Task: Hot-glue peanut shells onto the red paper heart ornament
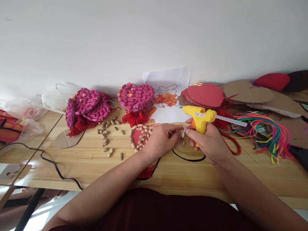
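Observation:
My right hand (207, 141) grips a yellow glue gun (200, 122) by its handle, the nozzle pointing left and a pale glue stick (230, 120) jutting from its back. My left hand (161, 139) is closed, with its fingertips close to my right fingers. A small whitish bit (184, 132) shows at the right fingertips; I cannot tell what it is or what the left fingers pinch. Left of and partly beneath my left hand lies a red card piece (135, 137) edged with peanuts (132, 140). Red yarn fringe (148, 172) shows below it, partly behind my forearm.
Loose peanuts (105, 140) are scattered to the left. Pink peanut-covered pieces (136, 96) with red fringe stand near the wall. Star cutouts (167, 99) lie on white paper (167, 114). Red card shapes (206, 94), brown cardboard (248, 92) and colourful cords (270, 133) occupy the right. A black cable (56, 168) crosses the left.

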Demonstrator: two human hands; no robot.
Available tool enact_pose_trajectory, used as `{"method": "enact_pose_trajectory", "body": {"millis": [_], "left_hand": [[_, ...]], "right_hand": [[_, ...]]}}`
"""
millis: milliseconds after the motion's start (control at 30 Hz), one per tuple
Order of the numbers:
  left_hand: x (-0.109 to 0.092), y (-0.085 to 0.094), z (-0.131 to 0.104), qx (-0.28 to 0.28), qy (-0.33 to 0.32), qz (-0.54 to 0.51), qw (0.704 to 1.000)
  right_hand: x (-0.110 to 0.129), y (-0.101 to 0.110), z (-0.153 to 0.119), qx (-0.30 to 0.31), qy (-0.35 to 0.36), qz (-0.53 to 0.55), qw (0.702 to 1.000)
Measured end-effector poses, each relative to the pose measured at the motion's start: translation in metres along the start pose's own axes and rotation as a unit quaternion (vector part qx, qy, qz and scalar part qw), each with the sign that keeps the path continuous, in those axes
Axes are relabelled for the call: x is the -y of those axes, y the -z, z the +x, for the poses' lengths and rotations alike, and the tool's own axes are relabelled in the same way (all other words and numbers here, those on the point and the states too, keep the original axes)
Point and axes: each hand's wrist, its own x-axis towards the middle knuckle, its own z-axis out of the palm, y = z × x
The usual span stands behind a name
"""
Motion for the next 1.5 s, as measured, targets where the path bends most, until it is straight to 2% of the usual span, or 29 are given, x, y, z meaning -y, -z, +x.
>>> {"method": "enact_pose_trajectory", "body": {"millis": [100, 267, 433, 500, 567, 700, 800, 900, 967, 1033, 1100, 1500], "left_hand": [[-0.005, -0.001, 0.001, 0.004, -0.039, 0.064, 0.997], [-0.003, 0.0, 0.005, 0.008, -0.053, 0.135, 0.989], [-0.001, 0.017, -0.004, -0.033, -0.066, 0.154, 0.985], [0.001, 0.026, -0.017, -0.043, -0.059, 0.122, 0.99], [0.002, 0.033, -0.036, -0.027, -0.044, 0.073, 0.996], [0.002, 0.037, -0.074, 0.045, -0.024, 0.021, 0.998], [0.001, 0.036, -0.088, 0.086, 0.002, -0.052, 0.995], [0.002, 0.031, -0.089, 0.031, 0.09, -0.127, 0.987], [0.004, 0.026, -0.086, 0.002, 0.146, -0.211, 0.967], [0.006, 0.021, -0.084, 0.002, 0.174, -0.295, 0.939], [0.007, 0.016, -0.082, 0.006, 0.18, -0.335, 0.925], [0.005, 0.016, -0.076, -0.006, 0.161, -0.395, 0.904]], "right_hand": [[-0.001, 0.0, 0.001, 0.002, 0.001, -0.002, 1.0], [-0.002, 0.001, 0.001, -0.001, 0.002, -0.011, 1.0], [-0.004, 0.0, 0.0, 0.021, 0.006, -0.016, 1.0], [-0.004, -0.001, -0.002, 0.045, 0.004, -0.016, 0.999], [-0.004, -0.003, -0.005, 0.076, -0.002, -0.014, 0.997], [-0.002, -0.006, -0.013, 0.134, -0.038, -0.01, 0.99], [-0.001, -0.008, -0.017, 0.164, -0.065, -0.006, 0.984], [-0.004, -0.01, -0.02, 0.188, -0.07, -0.011, 0.98], [-0.006, -0.013, -0.022, 0.2, -0.059, -0.022, 0.978], [-0.009, -0.016, -0.023, 0.202, -0.047, -0.033, 0.978], [-0.011, -0.019, -0.025, 0.197, -0.045, -0.04, 0.979], [-0.019, -0.021, -0.025, 0.19, -0.055, -0.025, 0.98]]}}
